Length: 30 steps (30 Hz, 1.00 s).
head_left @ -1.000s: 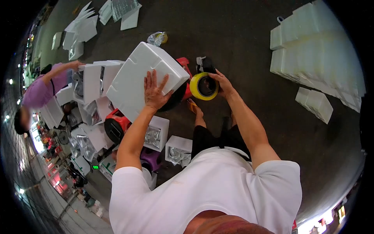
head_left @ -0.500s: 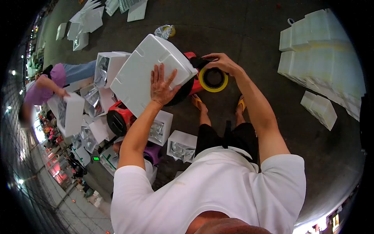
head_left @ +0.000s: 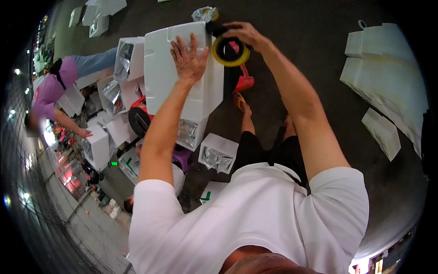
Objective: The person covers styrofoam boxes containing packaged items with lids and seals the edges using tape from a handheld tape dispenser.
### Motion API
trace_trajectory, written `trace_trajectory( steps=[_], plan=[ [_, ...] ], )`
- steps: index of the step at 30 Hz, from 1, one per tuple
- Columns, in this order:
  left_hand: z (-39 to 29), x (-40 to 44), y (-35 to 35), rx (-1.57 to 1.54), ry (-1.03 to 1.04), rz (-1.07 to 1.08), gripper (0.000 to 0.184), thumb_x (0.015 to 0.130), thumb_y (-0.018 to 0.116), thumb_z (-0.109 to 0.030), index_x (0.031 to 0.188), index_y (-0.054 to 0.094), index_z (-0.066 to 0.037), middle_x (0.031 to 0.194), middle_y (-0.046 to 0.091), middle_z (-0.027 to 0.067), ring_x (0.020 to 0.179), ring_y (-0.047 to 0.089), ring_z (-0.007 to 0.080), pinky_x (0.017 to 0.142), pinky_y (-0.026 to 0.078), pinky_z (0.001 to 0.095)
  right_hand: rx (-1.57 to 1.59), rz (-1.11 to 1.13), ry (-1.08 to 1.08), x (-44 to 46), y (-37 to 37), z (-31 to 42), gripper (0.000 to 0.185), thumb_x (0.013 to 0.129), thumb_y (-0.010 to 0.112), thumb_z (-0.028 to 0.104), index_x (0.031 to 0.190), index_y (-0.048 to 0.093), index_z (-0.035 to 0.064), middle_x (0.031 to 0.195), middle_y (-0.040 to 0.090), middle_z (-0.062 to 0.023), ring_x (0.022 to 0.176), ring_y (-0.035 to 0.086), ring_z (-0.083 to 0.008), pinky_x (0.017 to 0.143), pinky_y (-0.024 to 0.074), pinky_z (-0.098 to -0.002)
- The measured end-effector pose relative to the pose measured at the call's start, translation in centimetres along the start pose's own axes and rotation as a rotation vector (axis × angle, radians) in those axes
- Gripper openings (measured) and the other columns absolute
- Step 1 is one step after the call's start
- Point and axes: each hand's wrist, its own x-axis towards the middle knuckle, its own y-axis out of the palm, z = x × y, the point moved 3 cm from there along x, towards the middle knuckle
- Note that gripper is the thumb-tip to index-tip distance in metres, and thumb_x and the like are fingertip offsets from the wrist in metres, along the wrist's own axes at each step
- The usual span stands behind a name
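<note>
White, the one box [head_left: 160, 73] sits on one red stool [head_left: 245, 83], long axis pointing forward. Left hand [head_left: 189, 61] lies flat on it, fingers spread; right hand [head_left: 246, 35] is clamped on one yellow tape [head_left: 229, 63] near the far right corner. Half a second ago the box slanted diagonally and the tape was lower.

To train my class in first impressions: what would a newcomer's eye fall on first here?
Likely the large white box left of centre, with the left hand spread on it. Next comes the yellow tape roll by its upper right corner, held in the right hand. Then the pale stack at far right.
</note>
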Motion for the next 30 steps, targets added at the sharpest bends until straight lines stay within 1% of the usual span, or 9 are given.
trace_trajectory(
  steps=[2, 6, 10, 12, 20, 22, 23, 26, 30],
  plan=[
    [1.6, 0.0, -0.4, -0.037, 0.174, 0.076, 0.068, 0.096, 0.041, -0.058, 0.155, 0.026, -0.027, 0.159, 0.010, 0.0269, 0.145, 0.007, 0.0525, 0.117, 0.007, 0.0592, -0.232, 0.043, 0.018, 3.0, 0.8, 0.9, 0.060, 0.076, 0.077, 0.034, 0.129, 0.062, 0.0101, 0.122, 0.065, -0.0106, 0.109, 0.064, -0.0196, 0.095, 0.0535, -0.0333],
    [1.4, 1.3, -0.1, -0.008, -0.009, 0.029, 0.064, 0.096, 0.041, -0.057, 0.154, 0.030, -0.030, 0.159, 0.015, 0.0263, 0.146, 0.009, 0.0499, 0.117, 0.007, 0.0586, -0.356, 0.068, 0.017, 4.6, 1.3, 0.7, 0.062, 0.078, 0.076, 0.036, 0.132, 0.060, 0.0102, 0.125, 0.063, -0.0123, 0.114, 0.062, -0.0224, 0.101, 0.0496, -0.0346],
    [0.9, 1.8, -0.1, -0.034, -0.083, -0.020, 0.061, 0.096, 0.042, -0.056, 0.151, 0.036, -0.030, 0.158, 0.019, 0.0254, 0.145, 0.012, 0.0502, 0.117, 0.009, 0.0596, -0.262, 0.233, 0.035, 0.8, -0.5, -3.0, 0.062, 0.073, 0.080, 0.035, 0.129, 0.063, 0.0153, 0.123, 0.064, -0.0143, 0.116, 0.061, -0.0280, 0.108, 0.0448, -0.0442],
    [0.7, 2.0, -0.1, -0.009, -0.099, -0.016, 0.061, 0.096, 0.042, -0.057, 0.151, 0.037, -0.030, 0.158, 0.020, 0.0251, 0.145, 0.012, 0.0499, 0.117, 0.010, 0.0594, -0.231, 0.288, 0.082, -2.7, -1.3, -1.8, 0.056, 0.081, 0.074, 0.031, 0.132, 0.061, 0.0125, 0.117, 0.066, -0.0105, 0.111, 0.062, -0.0219, 0.104, 0.0459, -0.0367],
    [0.7, 2.6, -0.4, 0.022, -0.137, -0.001, 0.060, 0.096, 0.041, -0.057, 0.149, 0.039, -0.029, 0.157, 0.022, 0.0242, 0.145, 0.014, 0.0496, 0.118, 0.011, 0.0581, -0.182, 0.214, 0.102, -10.1, -1.8, -3.1, 0.057, 0.080, 0.073, 0.025, 0.133, 0.060, 0.0103, 0.103, 0.066, -0.0095, 0.092, 0.060, -0.0155, 0.086, 0.0482, -0.0316],
    [0.8, 2.6, -0.4, 0.004, -0.165, -0.023, 0.061, 0.095, 0.041, -0.058, 0.149, 0.040, -0.028, 0.157, 0.022, 0.0241, 0.145, 0.015, 0.0495, 0.118, 0.011, 0.0580, -0.141, 0.229, 0.134, -11.9, -2.1, -3.7, 0.062, 0.076, 0.077, 0.034, 0.132, 0.061, 0.0124, 0.125, 0.060, -0.0199, 0.121, 0.055, -0.0332, 0.099, 0.0487, -0.0479],
    [0.9, 2.6, -0.3, 0.004, -0.167, -0.024, 0.061, 0.095, 0.041, -0.058, 0.149, 0.040, -0.028, 0.157, 0.022, 0.0241, 0.145, 0.015, 0.0495, 0.118, 0.011, 0.0580, -0.161, 0.233, 0.157, -13.1, -2.3, -4.0, 0.063, 0.075, 0.076, 0.034, 0.132, 0.060, 0.0124, 0.133, 0.056, -0.0207, 0.129, 0.048, -0.0357, 0.105, 0.0433, -0.0519],
    [1.2, 2.9, 0.0, 0.011, -0.217, -0.011, 0.063, 0.095, 0.040, -0.059, 0.150, 0.039, -0.028, 0.157, 0.022, 0.0245, 0.145, 0.014, 0.0493, 0.118, 0.010, 0.0576, -0.095, 0.245, 0.192, -16.5, -2.1, -5.0, 0.064, 0.074, 0.075, 0.031, 0.133, 0.060, 0.0120, 0.134, 0.056, -0.0179, 0.129, 0.048, -0.0339, 0.113, 0.0337, -0.0520],
    [1.7, 3.4, 0.0, 0.027, -0.292, -0.025, 0.063, 0.096, 0.038, -0.057, 0.151, 0.036, -0.027, 0.158, 0.020, 0.0245, 0.145, 0.012, 0.0492, 0.118, 0.009, 0.0572, -0.087, 0.229, 0.228, -20.4, 0.4, -5.5, 0.062, 0.077, 0.074, 0.025, 0.135, 0.057, 0.0090, 0.136, 0.055, -0.0157, 0.125, 0.052, -0.0283, 0.114, 0.0344, -0.0456]
  ],
)
